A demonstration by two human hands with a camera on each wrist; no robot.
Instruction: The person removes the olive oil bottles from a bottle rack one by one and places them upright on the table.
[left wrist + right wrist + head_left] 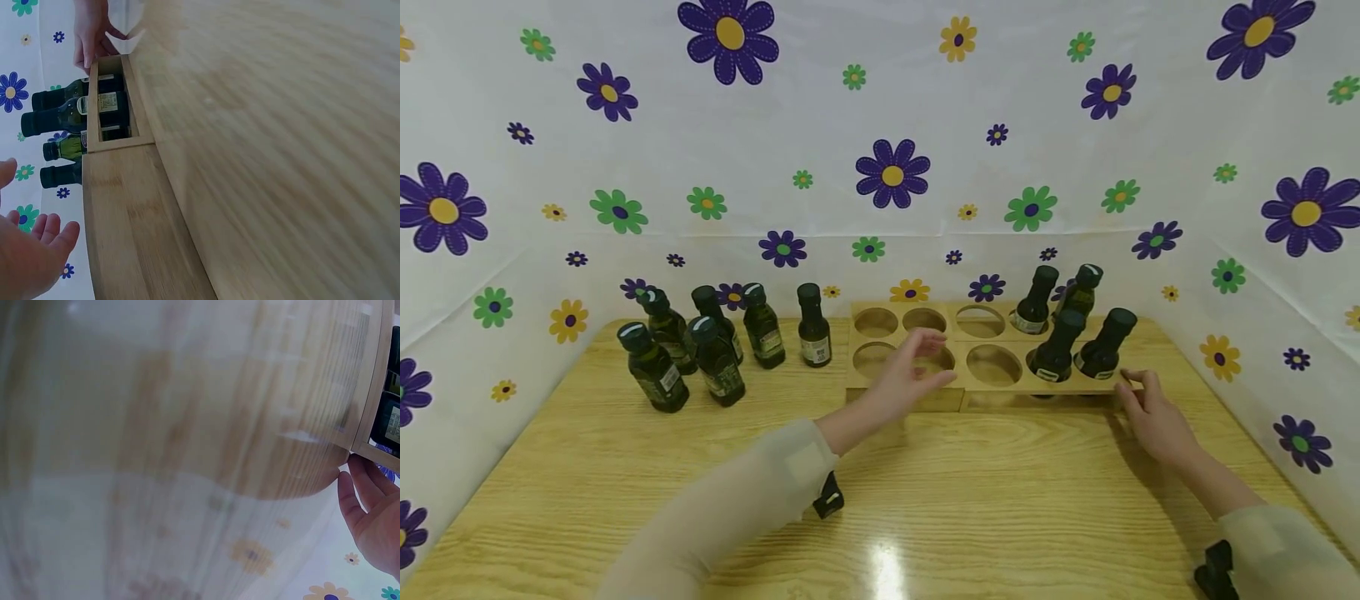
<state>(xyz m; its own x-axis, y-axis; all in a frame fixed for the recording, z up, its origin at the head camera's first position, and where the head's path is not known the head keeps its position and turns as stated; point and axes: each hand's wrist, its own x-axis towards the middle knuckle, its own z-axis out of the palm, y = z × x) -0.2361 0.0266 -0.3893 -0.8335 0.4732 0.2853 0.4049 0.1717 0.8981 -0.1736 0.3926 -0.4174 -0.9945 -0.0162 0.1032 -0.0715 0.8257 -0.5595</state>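
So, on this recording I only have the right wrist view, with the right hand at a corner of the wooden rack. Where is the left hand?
Observer: The head view shows the left hand over the left part of the wooden rack.
Operator: How full is it?
Observer: Four bottles sit in its holes, all toward its right end.
Operator: Anything outside it?
Observer: Yes, six other bottles stand on the table, to its left.

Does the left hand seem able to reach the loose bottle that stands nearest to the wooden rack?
Probably yes: the left hand is empty above the wooden rack, and nothing tall stands between it and the loose bottle.
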